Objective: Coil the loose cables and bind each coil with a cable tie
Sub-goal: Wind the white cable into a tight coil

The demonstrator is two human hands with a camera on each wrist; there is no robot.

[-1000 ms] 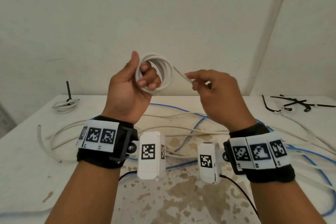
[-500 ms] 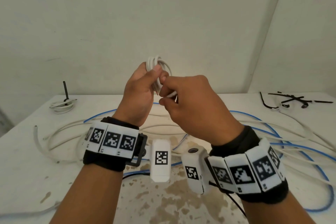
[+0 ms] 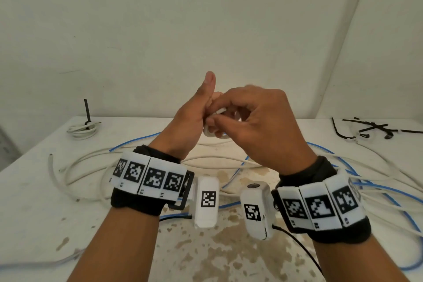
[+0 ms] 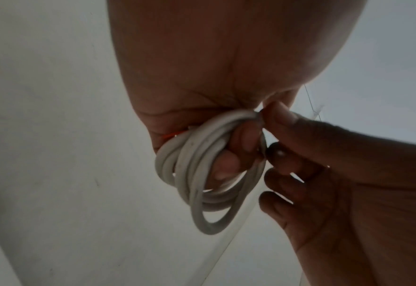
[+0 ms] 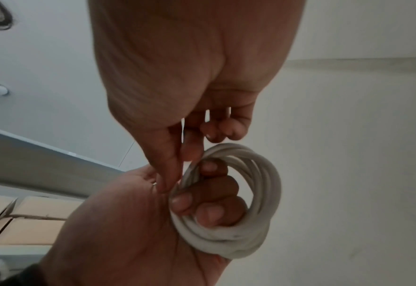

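Bare utility or workshop-type room, not furnished as a home. Evidence: plain white walls (image 3: 160,30) meeting at a corner; a stained white table (image 3: 229,258) pushed against them; loose white cables (image 3: 75,167) and blue cables (image 3: 393,201) spread over the table; black cable ties (image 3: 370,128) at the far right; cardboard boxes (image 5: 30,216) visible in the right wrist view.

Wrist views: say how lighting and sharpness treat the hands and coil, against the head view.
Left wrist view: right hand dark, in shadow; white coil fairly sharp. Right wrist view: left hand dim, coil soft, wall lines bent by the lens. Head view: evenly lit, fingers slightly blurred.
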